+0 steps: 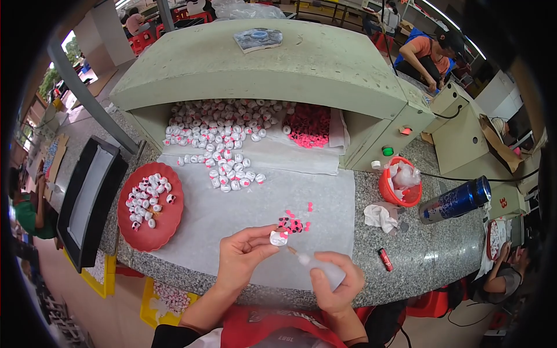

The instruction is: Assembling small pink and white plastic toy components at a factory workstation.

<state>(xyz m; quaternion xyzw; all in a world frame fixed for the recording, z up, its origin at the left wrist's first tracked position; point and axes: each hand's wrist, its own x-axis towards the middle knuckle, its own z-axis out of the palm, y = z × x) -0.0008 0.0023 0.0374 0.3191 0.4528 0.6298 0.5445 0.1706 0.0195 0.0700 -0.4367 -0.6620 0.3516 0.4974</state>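
Note:
Between thumb and fingers, my left hand (pixel 243 255) pinches a small white cat-head figure (pixel 278 238) with a pink bow. My right hand (pixel 339 284) grips a translucent squeeze bottle (pixel 326 272), its thin nozzle tip close beside the figure; whether they touch I cannot tell. Just beyond the figure, small pink and black pieces (pixel 295 225) lie in a loose pile on the white paper sheet (pixel 232 255). Farther off, many white figures (pixel 235 174) with pink bows spread out from the opening of the grey-green box. A red scalloped plate (pixel 168 232) at left holds more figures.
The large metal box (pixel 261 69) stands across the back, with a heap of pink pieces (pixel 310 127) inside. At left is a black tray (pixel 90 203). On the right are a red basket (pixel 400 200), blue tumbler (pixel 455 200), crumpled tissue (pixel 380 217) and small red tube (pixel 385 259). Other people sit around.

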